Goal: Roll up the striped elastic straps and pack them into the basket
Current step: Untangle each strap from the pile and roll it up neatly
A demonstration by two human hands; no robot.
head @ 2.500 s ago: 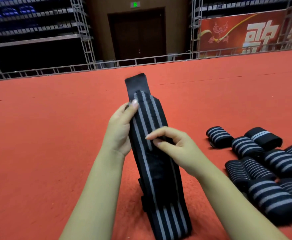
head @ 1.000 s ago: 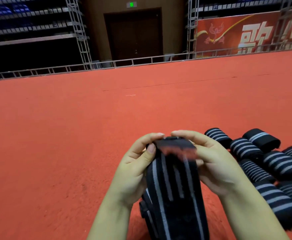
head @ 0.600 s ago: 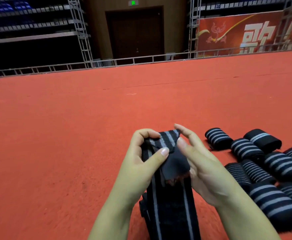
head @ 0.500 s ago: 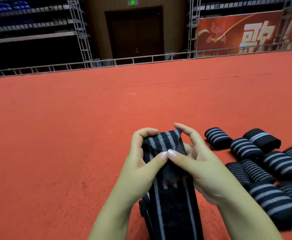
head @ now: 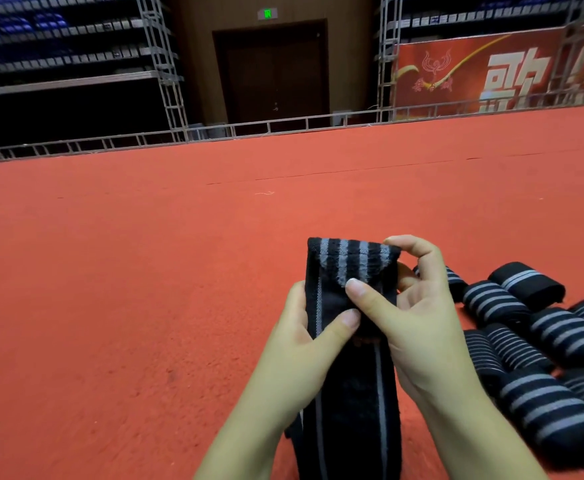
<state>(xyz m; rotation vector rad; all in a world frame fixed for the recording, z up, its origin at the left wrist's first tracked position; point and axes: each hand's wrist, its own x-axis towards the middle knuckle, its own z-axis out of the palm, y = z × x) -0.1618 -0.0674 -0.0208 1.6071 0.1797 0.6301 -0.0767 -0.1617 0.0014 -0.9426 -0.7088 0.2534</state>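
The strap (head: 349, 341) is held upright just left of the pile of rolled straps (head: 533, 344) on the red carpet (head: 110, 306). It looks light, soft and stretchy, so a started roll will likely spring loose unless pinched; the best hold is at the folded top edge, thumbs pressing the front. Both hands are together on it: the left hand (head: 301, 337) grips its left edge with the thumb across the front, the right hand (head: 418, 317) pinches the top fold. Half a second ago the top was a narrower, bunched tuck; now it is folded over squarely. No basket is visible.
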